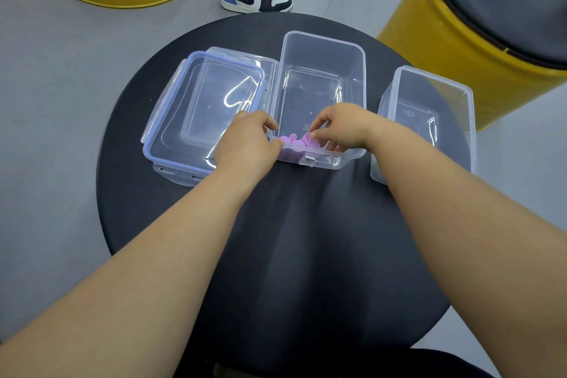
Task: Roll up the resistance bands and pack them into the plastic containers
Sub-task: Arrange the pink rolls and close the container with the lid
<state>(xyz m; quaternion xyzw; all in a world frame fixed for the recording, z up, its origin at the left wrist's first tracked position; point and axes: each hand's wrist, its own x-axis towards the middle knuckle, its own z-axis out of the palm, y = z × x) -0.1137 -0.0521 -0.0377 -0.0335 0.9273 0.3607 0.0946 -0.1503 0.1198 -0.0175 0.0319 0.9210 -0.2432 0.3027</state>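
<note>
Right hand (340, 129): pinches the purple rolled bands (294, 144) at the near end of the middle container (322, 40). Left hand (248, 138): fingers curled at the same end, grip unclear. Right container (429, 86): empty. Lids (202, 101): off, on the counter (306, 239). Packing looks barely begun.

Bare arms and hands, seen from the wearer's own head.
The left grip (248, 139) and right grip (340, 127) are bare hands. Behind each grip the wrist is uncovered, and the left forearm (138, 270) and right forearm (460, 209) stay unsleeved to the frame edge. Far behind the right grip lies a dark shape (445, 364), possibly clothing; too dim to tell.
</note>
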